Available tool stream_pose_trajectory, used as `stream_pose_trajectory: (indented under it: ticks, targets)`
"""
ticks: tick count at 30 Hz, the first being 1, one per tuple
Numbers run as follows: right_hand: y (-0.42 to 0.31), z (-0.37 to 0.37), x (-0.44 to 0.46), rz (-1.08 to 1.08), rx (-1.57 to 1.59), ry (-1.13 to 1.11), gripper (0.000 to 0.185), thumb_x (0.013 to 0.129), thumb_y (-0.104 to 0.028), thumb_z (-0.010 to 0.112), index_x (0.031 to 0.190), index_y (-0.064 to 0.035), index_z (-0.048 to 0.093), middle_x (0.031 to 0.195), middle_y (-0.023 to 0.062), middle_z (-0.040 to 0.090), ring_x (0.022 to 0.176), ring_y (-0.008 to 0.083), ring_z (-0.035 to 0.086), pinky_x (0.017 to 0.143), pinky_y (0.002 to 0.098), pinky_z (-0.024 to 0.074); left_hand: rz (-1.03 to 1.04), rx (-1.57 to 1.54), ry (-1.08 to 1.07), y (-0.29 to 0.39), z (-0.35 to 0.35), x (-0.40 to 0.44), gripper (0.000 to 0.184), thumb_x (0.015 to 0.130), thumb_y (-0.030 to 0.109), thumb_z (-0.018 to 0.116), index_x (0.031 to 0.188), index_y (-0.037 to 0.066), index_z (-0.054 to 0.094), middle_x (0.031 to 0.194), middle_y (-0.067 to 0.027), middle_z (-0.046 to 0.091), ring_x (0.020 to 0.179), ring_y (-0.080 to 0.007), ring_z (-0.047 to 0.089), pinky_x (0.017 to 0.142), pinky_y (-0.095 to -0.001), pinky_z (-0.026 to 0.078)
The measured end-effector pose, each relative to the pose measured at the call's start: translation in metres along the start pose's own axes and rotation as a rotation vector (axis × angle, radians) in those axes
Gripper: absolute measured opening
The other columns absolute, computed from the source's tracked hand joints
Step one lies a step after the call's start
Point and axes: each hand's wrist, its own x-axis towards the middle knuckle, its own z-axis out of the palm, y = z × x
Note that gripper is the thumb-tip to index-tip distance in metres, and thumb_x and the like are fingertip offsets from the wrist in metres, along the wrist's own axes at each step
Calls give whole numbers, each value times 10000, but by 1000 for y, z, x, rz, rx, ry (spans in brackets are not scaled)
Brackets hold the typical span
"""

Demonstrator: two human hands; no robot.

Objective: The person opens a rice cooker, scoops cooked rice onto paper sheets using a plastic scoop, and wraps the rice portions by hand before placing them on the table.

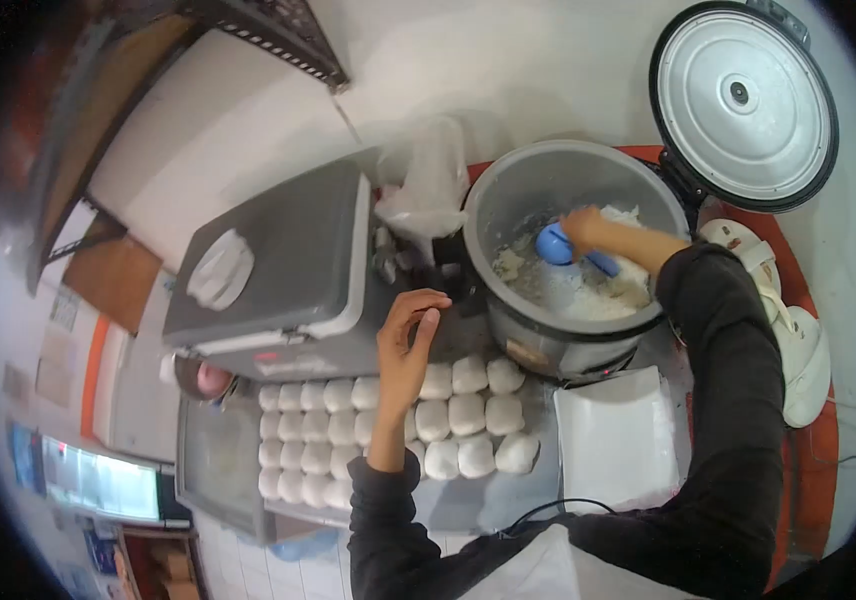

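Observation:
Inside a large grey rice cooker (493,190), my right hand (580,230) is closed on a blue scoop (553,245). A blue piece also shows below the hand; I cannot tell whether it belongs to the scoop. White cooked rice (603,300) lies along the cooker's bottom and sides. My left hand (410,335) hangs left of the cooker, fingers curved and thumb apart, with nothing visible between them. Beneath its wrist, several white rounded portions (468,415) sit in rows on the metal surface; my left forearm hides some.
A stack of white sheets (613,430) lies in front of the cooker. Its round lid (748,90) stands raised at the right. Left are a grey cooler box (268,240) and a plastic bag (428,185). White sandals (803,370) sit at the right.

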Motion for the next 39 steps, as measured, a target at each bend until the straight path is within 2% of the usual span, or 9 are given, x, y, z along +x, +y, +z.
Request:
stream_pose_trajectory:
  ticks: [2, 9, 16, 21, 25, 33, 35, 37, 39]
  targets:
    - [-14, 33, 14, 65, 25, 95, 438, 762, -203, 632, 1140, -17, 510, 959, 147, 642, 872, 278, 642, 658, 411, 500, 245, 288, 104, -36, 11, 22, 168, 807, 93, 610, 964, 31, 620, 1063, -115, 564, 1032, -243, 503, 875, -343, 382]
    - [3, 30, -1, 5, 104, 39, 491, 795, -143, 560, 1230, 22, 403, 909, 172, 641, 758, 305, 650, 617, 453, 492, 383, 49, 305, -131, 60, 43, 203, 755, 187, 655, 782, 73, 490, 944, -86, 520, 916, -236, 460, 865, -379, 298]
    - [16, 15, -8, 30, -281, 198, 559, 817, -121, 484, 1340, 8, 337, 769, 130, 598, 643, 231, 628, 504, 322, 493, 444, -9, 428, -139, 60, 37, 235, 742, 226, 644, 748, 104, 443, 841, -70, 542, 826, -236, 463, 766, -375, 370]
    - [57, -3, -64, 68, -378, -130, 572, 832, -129, 472, 1376, -56, 315, 772, 114, 607, 648, 257, 627, 510, 359, 501, 500, 39, 453, -136, 66, 43, 223, 739, 211, 635, 729, 96, 445, 811, -74, 550, 788, -244, 470, 723, -369, 404]
    - [70, -11, -86, 67, -119, -172, 530, 852, -133, 460, 1363, -92, 325, 853, 180, 641, 790, 347, 643, 702, 439, 524, 512, -24, 530, -134, 71, 45, 186, 732, 169, 615, 734, 87, 448, 810, -75, 553, 791, -251, 473, 726, -367, 411]
    - [19, -13, -73, -68, 172, -436, 540, 854, -91, 441, 1379, -103, 318, 834, 221, 616, 819, 367, 620, 700, 450, 501, 472, 68, 507, -125, 64, 41, 158, 623, -38, 443, 735, 66, 480, 823, -97, 525, 825, -271, 498, 785, -402, 411]
    - [22, -5, -67, -200, 224, -436, 524, 855, -108, 454, 1367, -102, 343, 820, 228, 616, 831, 377, 614, 700, 455, 494, 499, -5, 554, -136, 70, 41, 162, 743, 198, 591, 771, 102, 462, 828, -53, 582, 793, -242, 511, 795, -378, 345]
    - [29, 18, -57, -344, 399, -504, 469, 869, -164, 481, 1330, -106, 414, 726, 193, 612, 698, 324, 625, 611, 410, 495, 492, 46, 543, -135, 67, 41, 163, 743, 204, 590, 773, 109, 461, 826, -50, 584, 795, -237, 516, 800, -374, 338]
    - [39, 14, -56, -140, 635, -556, 434, 824, -98, 494, 1258, -86, 479, 724, 179, 615, 617, 277, 607, 573, 393, 495, 448, 79, 531, -135, 66, 39, 175, 758, 241, 584, 776, 126, 453, 821, -50, 585, 783, -225, 516, 783, -365, 344]
